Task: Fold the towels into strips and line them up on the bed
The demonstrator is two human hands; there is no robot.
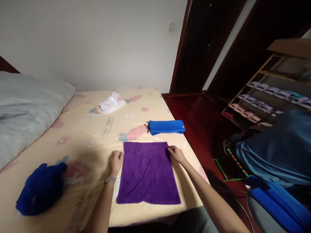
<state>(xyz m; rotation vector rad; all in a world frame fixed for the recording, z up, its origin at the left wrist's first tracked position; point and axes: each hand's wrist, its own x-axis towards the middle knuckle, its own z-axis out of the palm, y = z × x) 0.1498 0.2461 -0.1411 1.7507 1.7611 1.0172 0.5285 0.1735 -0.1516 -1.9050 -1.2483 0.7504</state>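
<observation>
A purple cloth (148,174) lies spread out near the front edge of the bed (131,216), with a few creases across its middle. My left hand (116,162) is at its upper left edge, fingers curled together by the border. At the upper right edge, my right hand (176,154) pinches the cloth's border between thumb and fingers. Just beyond the purple cloth is a folded blue cloth (166,127). A crumpled blue cloth (41,189) rests on the bed at the left.
A white plastic bag (112,103) lies farther back on the bed. Grey bedding (26,106) covers the left side. On the right stand a slipper rack (264,94), a dark blue draped cloth (279,145) and more folded blue cloths (279,205).
</observation>
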